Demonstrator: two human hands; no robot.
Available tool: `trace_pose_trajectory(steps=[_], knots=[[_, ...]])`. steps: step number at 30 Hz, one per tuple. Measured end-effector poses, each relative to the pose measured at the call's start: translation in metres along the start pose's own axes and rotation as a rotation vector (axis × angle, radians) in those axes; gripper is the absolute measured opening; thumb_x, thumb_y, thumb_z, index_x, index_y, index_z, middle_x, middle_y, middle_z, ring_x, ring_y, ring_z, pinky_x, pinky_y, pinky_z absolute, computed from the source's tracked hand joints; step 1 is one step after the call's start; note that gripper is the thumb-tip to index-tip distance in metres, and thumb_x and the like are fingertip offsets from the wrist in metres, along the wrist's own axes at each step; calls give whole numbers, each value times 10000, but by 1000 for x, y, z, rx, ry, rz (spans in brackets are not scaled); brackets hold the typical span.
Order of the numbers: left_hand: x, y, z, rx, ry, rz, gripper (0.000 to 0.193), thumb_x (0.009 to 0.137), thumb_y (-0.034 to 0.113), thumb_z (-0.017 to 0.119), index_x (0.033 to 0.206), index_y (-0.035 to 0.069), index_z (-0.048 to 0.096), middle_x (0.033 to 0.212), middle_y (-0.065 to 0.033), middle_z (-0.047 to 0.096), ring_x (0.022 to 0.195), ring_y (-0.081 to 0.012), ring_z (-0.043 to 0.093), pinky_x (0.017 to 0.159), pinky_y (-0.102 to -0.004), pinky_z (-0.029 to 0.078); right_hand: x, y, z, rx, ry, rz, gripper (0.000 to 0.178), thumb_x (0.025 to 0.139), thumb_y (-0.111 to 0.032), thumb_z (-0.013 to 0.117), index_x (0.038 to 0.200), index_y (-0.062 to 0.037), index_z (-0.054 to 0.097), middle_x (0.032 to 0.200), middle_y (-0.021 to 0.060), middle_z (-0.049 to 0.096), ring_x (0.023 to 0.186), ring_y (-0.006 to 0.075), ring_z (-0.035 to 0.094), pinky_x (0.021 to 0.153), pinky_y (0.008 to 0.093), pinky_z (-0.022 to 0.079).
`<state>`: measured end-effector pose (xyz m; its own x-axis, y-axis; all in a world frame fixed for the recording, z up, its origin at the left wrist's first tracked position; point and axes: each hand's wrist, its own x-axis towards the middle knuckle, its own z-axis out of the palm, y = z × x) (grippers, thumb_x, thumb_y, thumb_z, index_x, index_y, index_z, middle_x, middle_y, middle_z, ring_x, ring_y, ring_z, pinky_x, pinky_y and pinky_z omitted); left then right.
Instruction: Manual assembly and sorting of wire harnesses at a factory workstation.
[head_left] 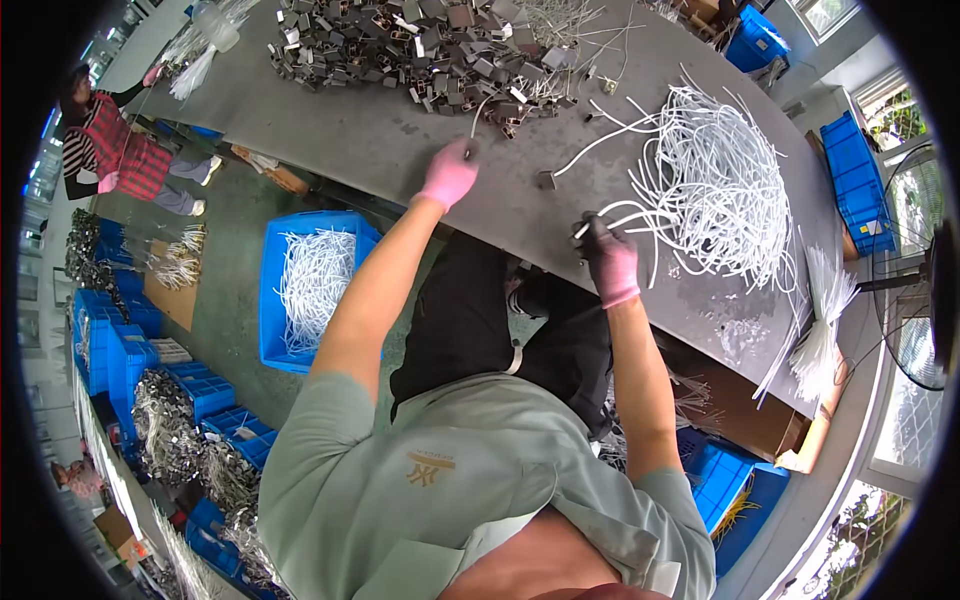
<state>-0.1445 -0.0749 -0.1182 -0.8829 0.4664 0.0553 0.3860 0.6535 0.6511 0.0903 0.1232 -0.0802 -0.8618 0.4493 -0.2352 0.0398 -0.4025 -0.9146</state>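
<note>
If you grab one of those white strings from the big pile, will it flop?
Probably floppy: the white cords curl and loop in a tangle. Likely light, and neighbours may drag along. The right hand holds one that bends.

A long grey surface [400, 150] runs diagonally from the upper left of the frame to the lower right. A heap of small metal brackets [420, 45] lies across its top centre. At the right sits a tangled mound of white cords [715, 190] (some strands trail loose toward the middle). A bundle of white ties [820, 340] lies at the lower right edge, another [205, 40] at the upper left.
</note>
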Motion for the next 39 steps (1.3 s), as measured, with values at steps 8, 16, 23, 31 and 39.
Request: trace_pose_trajectory(steps=[8,16,23,31,39], knots=[[-196,-48,-65,-571,133,-197,301,865,157,559,1105,-22,595,772,-66,640,723,-167,620,680,-278,484,23,27,79,-53,-96,222,313,918,-226,576,1083,40,586,858,128,672,693,216,677,552,286,514],[-368,-98,-77,-625,-108,-582,182,900,181,562,931,23,646,574,-55,592,482,-119,549,476,-264,414,75,67,122,96,-67,242,245,912,-111,551,1081,66,567,946,162,652,816,300,674,636,361,556],[-380,-108,-78,-723,-71,-620,426,907,80,512,1332,89,493,568,-38,572,463,-103,556,445,-233,416,66,-7,117,173,46,-92,355,940,-167,526,1181,88,470,980,240,652,781,349,681,579,353,544],[-360,-102,-85,-646,-69,-556,500,889,53,484,1385,95,439,594,-43,563,475,-96,546,452,-229,436,50,-25,98,205,88,-184,361,959,-182,490,1188,89,430,996,249,639,800,359,678,597,352,544],[-342,-80,-87,-662,-107,-518,505,880,55,486,1381,69,433,641,-47,547,506,-95,517,470,-232,420,45,-44,83,246,151,-284,293,965,-192,474,1133,47,448,939,222,644,766,349,678,580,353,532]])
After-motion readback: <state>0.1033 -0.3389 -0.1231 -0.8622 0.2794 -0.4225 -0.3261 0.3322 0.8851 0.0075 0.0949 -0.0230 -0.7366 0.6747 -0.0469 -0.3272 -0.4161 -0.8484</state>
